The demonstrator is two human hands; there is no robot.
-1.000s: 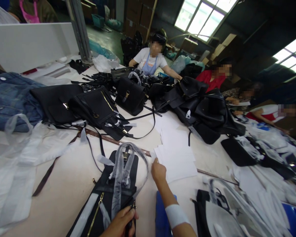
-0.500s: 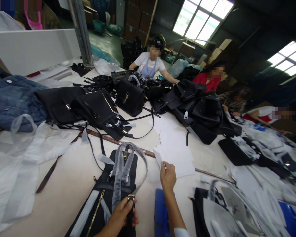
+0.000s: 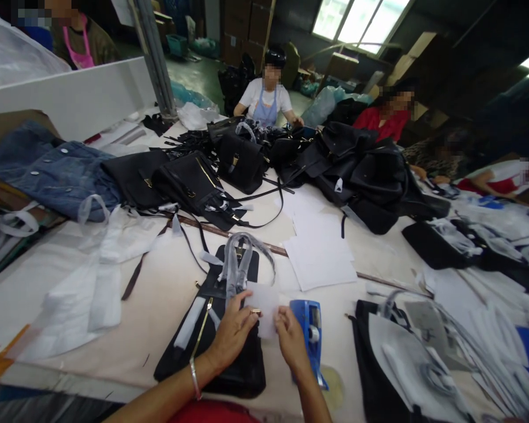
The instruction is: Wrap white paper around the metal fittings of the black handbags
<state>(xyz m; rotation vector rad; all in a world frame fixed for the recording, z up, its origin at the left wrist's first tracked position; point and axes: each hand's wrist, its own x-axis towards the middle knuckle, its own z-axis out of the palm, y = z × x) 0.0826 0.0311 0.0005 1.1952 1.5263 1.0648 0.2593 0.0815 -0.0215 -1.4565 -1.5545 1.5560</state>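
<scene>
Through the head camera I see a black leather-look bag with a gold zip (image 3: pixel 242 367) lying flat on the pale tabletop (image 3: pixel 136 346), near and about central, its straps wrapped in clear grey plastic (image 3: pixel 233 267) pointing to the far side. I have the left hand (image 3: pixel 233 329) over the bag, thumb and fingers clamped on a small gold-coloured metal buckle (image 3: pixel 255 311), beside a small white rectangular paper sheet (image 3: pixel 267 296). The right hand (image 3: pixel 290 335) has its thumb and fingertips pinched together on the right edge of that sheet, which spans the gap between the two hands. Just right of this hand I make out a blue plastic tape dispenser (image 3: pixel 303 311); farther off lies a loose stack of white paper sheets (image 3: pixel 320 252). I see a blue denim garment (image 3: pixel 66 170) far left, a heap of black bags (image 3: pixel 357 176) far right, and a person in a light-blue apron (image 3: pixel 264 106) at the far side
</scene>
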